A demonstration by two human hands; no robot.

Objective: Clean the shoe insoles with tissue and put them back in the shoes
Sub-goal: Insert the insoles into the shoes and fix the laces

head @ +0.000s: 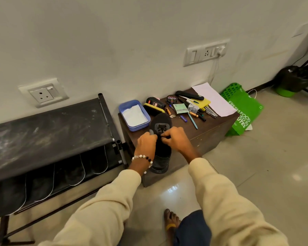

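Note:
A black shoe [161,125] lies on the brown cabinet top [212,124], toe toward the wall, heel over the front edge. My left hand [147,143] grips the shoe's left side by the laces. My right hand [174,137] pinches at the laces or tongue from the right. A blue tray [124,108] holding white tissue [134,115] stands just left of the toe. The insole is hidden from view.
Shoe polish tin [171,99], a brush [154,108], pens, batteries and papers crowd the cabinet's back. A black shoe rack [48,128] with dark shoes stands to the left. A green bag [242,110] leans right of the cabinet. My bare foot [170,221] is on the tiled floor.

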